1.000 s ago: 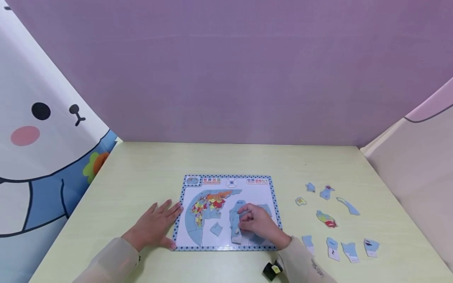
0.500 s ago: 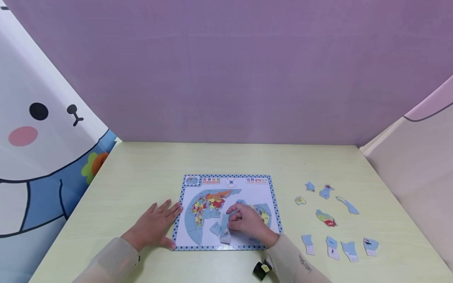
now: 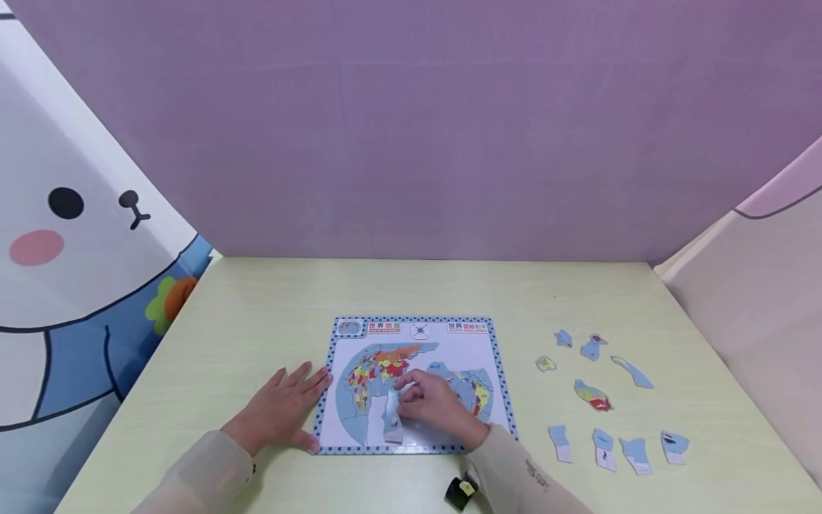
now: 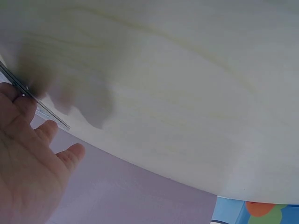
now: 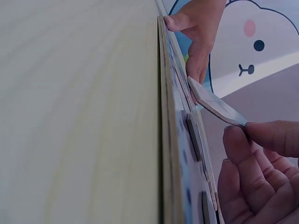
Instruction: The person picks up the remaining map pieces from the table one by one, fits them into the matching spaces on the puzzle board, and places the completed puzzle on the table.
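A world map puzzle board (image 3: 416,450) with a blue dotted border lies on the table. Between thumb and fingers, my right hand (image 3: 439,405) pinches a long blue puzzle piece (image 3: 392,420) with a pale lower end. In the right wrist view this piece (image 5: 217,107) is tilted above the board, held at one end. It overlaps the white gap right of the joined left map section (image 3: 359,385). Joined pieces (image 3: 478,389) also form part of the map's right side. My left hand (image 3: 276,410) lies spread, fingertips at the board's left edge and thumb near its lower corner.
Several loose puzzle pieces lie right of the board, including a green and red one (image 3: 594,397), a curved blue strip (image 3: 632,372) and blue-and-white ones (image 3: 636,455) nearer the front. A purple backdrop (image 3: 424,143) rises behind the table (image 3: 276,285).
My right hand has moved left across the board with the long blue piece, uncovering the right map section. A small blue piece on the board is now covered. My left hand stays put.
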Demonstrator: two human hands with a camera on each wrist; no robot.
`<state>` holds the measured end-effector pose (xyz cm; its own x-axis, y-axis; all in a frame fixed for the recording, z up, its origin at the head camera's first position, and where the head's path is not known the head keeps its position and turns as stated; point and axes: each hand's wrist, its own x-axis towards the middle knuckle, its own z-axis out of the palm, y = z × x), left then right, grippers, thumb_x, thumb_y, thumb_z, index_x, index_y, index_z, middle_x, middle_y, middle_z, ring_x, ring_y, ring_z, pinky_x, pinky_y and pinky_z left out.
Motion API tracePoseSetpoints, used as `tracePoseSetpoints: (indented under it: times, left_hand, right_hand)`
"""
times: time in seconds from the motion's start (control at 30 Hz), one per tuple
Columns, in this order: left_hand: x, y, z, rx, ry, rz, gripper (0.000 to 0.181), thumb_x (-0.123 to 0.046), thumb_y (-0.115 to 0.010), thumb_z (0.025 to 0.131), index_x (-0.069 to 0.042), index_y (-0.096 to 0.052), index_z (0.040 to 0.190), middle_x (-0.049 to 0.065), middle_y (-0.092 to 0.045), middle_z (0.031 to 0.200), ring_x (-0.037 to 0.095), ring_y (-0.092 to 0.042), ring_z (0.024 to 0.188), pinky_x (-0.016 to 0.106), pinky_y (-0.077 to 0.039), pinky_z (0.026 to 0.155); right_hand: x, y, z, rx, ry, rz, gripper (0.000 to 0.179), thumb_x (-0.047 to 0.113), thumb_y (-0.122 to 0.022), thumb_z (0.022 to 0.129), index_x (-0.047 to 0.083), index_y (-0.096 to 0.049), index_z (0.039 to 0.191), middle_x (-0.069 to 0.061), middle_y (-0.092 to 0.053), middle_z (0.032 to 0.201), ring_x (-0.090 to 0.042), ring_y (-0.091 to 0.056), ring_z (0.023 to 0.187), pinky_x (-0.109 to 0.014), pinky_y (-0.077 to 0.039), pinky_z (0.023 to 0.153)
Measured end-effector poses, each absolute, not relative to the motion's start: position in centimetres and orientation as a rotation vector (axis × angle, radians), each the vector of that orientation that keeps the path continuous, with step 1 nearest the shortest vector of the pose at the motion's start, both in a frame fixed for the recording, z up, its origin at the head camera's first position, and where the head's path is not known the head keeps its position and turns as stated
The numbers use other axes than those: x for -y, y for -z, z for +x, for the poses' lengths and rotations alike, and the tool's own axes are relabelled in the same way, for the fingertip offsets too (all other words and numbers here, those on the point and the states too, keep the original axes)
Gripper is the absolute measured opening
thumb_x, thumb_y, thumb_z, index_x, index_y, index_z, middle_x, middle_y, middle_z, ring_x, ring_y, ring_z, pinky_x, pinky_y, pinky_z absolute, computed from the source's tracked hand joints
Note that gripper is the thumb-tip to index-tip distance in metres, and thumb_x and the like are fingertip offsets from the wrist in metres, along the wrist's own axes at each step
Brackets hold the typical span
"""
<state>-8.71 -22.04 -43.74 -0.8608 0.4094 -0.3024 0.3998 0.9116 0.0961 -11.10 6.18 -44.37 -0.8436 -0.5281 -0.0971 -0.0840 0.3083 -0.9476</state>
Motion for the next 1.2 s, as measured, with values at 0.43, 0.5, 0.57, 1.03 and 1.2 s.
tracePoseSetpoints:
  times: [0.43, 0.5, 0.57, 1.03, 1.2]
  left_hand:
    - [22.0, 43.9, -8.5, -2.759, -0.044, 0.618, 0.105, -0.063, -0.075, 0.065, -0.005, -0.040, 0.145, 0.011, -0.037, 0.151, 0.040, -0.023, 0.140, 0.063, -0.020, 0.108]
    - [22.0, 43.9, -8.4, -2.756, -0.048, 0.619, 0.105, -0.064, -0.075, 0.065, -0.004, -0.041, 0.145, 0.011, -0.037, 0.151, 0.041, -0.023, 0.140, 0.063, -0.020, 0.108]
    - [21.9, 43.9, -8.4, -2.753, -0.050, 0.612, 0.105, -0.064, -0.075, 0.065, -0.005, -0.040, 0.145, 0.011, -0.036, 0.151, 0.040, -0.023, 0.140, 0.063, -0.020, 0.109]
    - [21.8, 43.8, -8.4, -2.736, -0.055, 0.606, 0.104, -0.061, -0.076, 0.066, -0.004, -0.039, 0.145, 0.012, -0.035, 0.152, 0.041, -0.023, 0.140, 0.063, -0.020, 0.109]
    - [22.0, 43.6, -8.5, -2.731, -0.060, 0.597, 0.104, -0.061, -0.075, 0.067, -0.005, -0.038, 0.146, 0.011, -0.034, 0.152, 0.040, -0.021, 0.141, 0.063, -0.019, 0.109]
  right_hand:
    - [-4.7, 44.7, -10.8, -2.165, 1.554, -0.500, 0.025, -0.003, -0.067, 0.083, 0.000, -0.060, 0.107, -0.007, -0.070, 0.083, -0.014, -0.066, 0.076, -0.021, -0.053, 0.070]
    - [-4.5, 44.8, -10.8, -2.167, 1.551, -0.495, 0.024, -0.003, -0.067, 0.083, 0.001, -0.060, 0.106, -0.007, -0.070, 0.083, -0.014, -0.066, 0.075, -0.021, -0.053, 0.070]
    - [-4.4, 44.9, -10.8, -2.169, 1.549, -0.495, 0.025, -0.003, -0.067, 0.083, 0.001, -0.061, 0.106, -0.008, -0.070, 0.083, -0.013, -0.066, 0.075, -0.022, -0.053, 0.070]
    - [-3.8, 44.6, -10.5, -2.157, 1.549, -0.501, 0.022, -0.004, -0.068, 0.082, 0.000, -0.060, 0.103, -0.007, -0.069, 0.079, -0.012, -0.064, 0.071, -0.021, -0.050, 0.065]
    - [-3.6, 44.8, -10.6, -2.204, 1.522, -0.504, 0.021, -0.003, -0.068, 0.082, 0.001, -0.061, 0.102, -0.003, -0.069, 0.076, -0.010, -0.062, 0.068, -0.020, -0.048, 0.063]
